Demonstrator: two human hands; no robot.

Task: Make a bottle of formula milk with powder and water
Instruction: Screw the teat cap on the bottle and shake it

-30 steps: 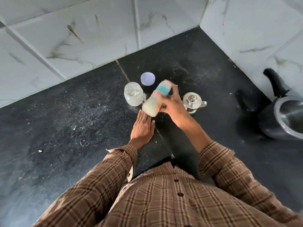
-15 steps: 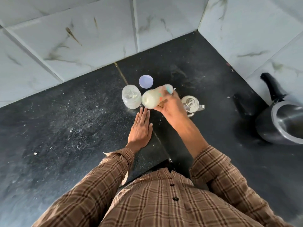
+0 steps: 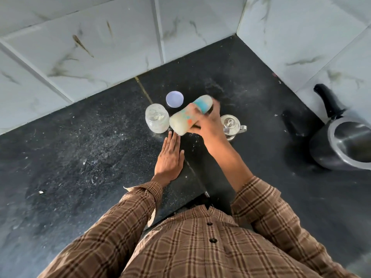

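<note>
Milky white liquid fills the baby bottle (image 3: 189, 115) that the right hand (image 3: 208, 125) grips round its middle, clear of the black counter (image 3: 80, 157), while the left hand (image 3: 169, 157) lies flat on the counter, fingers straight, just below it. The bottle is blurred and tilted almost flat, its long axis running from the pale base at lower left to the teal top at upper right. Beside it stand an open clear jar (image 3: 157, 120) holding a little powder, its lid (image 3: 174, 99) behind, and a lidded steel pot (image 3: 230, 126).
</note>
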